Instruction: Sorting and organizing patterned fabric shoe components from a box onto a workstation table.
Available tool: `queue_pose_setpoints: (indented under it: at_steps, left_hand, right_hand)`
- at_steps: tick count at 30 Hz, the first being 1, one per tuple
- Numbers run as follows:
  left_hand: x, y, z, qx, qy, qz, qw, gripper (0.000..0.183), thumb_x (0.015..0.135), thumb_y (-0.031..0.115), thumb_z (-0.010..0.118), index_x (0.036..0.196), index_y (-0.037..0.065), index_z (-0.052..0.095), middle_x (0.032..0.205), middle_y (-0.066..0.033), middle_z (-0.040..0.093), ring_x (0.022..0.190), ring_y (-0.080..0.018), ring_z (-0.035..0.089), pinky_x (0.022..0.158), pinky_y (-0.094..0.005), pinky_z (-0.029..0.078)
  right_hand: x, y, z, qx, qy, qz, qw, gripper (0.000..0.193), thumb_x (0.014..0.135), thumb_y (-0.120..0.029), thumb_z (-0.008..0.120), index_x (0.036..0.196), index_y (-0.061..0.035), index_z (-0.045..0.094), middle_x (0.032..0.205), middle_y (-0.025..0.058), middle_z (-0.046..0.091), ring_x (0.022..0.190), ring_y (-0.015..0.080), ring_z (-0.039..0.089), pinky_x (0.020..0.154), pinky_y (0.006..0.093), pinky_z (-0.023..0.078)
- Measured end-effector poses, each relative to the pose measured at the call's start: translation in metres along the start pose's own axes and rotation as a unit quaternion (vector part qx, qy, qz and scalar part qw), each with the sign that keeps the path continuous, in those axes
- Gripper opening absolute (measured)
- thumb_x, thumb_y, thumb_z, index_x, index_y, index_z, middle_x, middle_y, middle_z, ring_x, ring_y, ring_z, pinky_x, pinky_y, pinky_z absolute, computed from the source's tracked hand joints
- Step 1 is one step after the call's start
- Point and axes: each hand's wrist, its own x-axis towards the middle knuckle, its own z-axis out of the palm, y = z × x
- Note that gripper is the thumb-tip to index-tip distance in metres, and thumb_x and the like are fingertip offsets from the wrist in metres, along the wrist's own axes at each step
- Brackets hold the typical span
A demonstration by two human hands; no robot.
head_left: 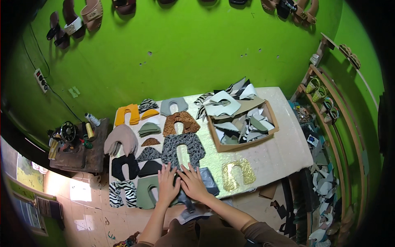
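Both my hands lie flat at the table's near edge on a dark blue-grey U-shaped cut piece (209,181), which they partly hide. My left hand (168,183) has its fingers stretched forward, beside an olive-green arch piece (145,190). Close by on the other side, my right hand (191,183) is also spread, with its fingertips near a grey-and-black spotted U-shaped piece (183,140). Neither hand grips anything. Beyond the spotted piece lies a brown leopard-print piece (169,125). A gold glittery arch piece (228,168) sits apart to the right.
More cut pieces, including a mustard stack (127,111) and a zebra-print piece (117,199), fill the table's left side. A cardboard box (242,145) of scraps stands at back right. A sewing machine (69,132) is at left; wooden shelving (331,136) is at right.
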Motion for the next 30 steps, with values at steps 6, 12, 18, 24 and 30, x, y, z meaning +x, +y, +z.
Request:
queue_pose_setpoints:
  at_steps: [6,12,18,24,30]
  left_hand:
    - [0.061,0.083,0.059,-0.093,-0.022,0.036,0.995,0.035,0.082,0.014,0.051,0.116,0.007,0.052,0.131,-0.0151,0.039,0.126,-0.0357,0.029,0.103,-0.0471,0.019]
    - [0.124,0.139,0.116,-0.109,-0.006,0.071,0.992,0.030,0.081,0.014,0.053,0.110,0.006,0.055,0.126,-0.0147,0.044,0.124,-0.0350,0.033,0.102,-0.0469,0.023]
    - [0.199,0.157,0.129,-0.059,0.010,0.093,0.994,0.026,0.081,0.014,0.053,0.105,0.006,0.057,0.123,-0.0133,0.046,0.122,-0.0338,0.035,0.101,-0.0469,0.025]
    - [0.250,0.123,0.138,0.017,-0.014,0.060,0.998,0.028,0.081,0.017,0.053,0.107,0.007,0.056,0.123,-0.0150,0.045,0.122,-0.0358,0.034,0.101,-0.0470,0.025]
    - [0.284,0.100,0.159,0.053,-0.020,0.030,0.998,0.035,0.077,0.024,0.056,0.107,0.005,0.056,0.127,-0.0167,0.042,0.124,-0.0334,0.032,0.102,-0.0492,0.022]
  right_hand:
    - [-0.002,0.067,-0.083,0.018,0.063,0.020,0.998,0.035,0.082,-0.013,0.047,0.116,-0.0038,0.048,0.126,0.0137,0.044,0.125,0.0342,0.032,0.102,0.0508,0.021]
    - [0.010,0.145,-0.174,0.016,0.132,-0.032,0.991,0.026,0.075,-0.004,0.052,0.100,-0.0017,0.057,0.101,0.0133,0.056,0.103,0.0325,0.049,0.087,0.0402,0.040]
    - [0.070,0.210,-0.230,-0.014,0.082,-0.053,0.995,0.021,0.076,-0.005,0.053,0.096,-0.0050,0.058,0.094,0.0097,0.058,0.098,0.0275,0.050,0.085,0.0385,0.039]
    - [0.158,0.272,-0.218,-0.028,0.024,-0.097,0.995,0.024,0.076,-0.006,0.054,0.098,-0.0078,0.060,0.099,0.0086,0.059,0.100,0.0266,0.050,0.091,0.0388,0.033]
    - [0.223,0.306,-0.204,-0.095,-0.015,-0.032,0.995,0.028,0.073,-0.013,0.057,0.100,-0.0110,0.062,0.109,0.0077,0.057,0.111,0.0278,0.044,0.098,0.0459,0.028]
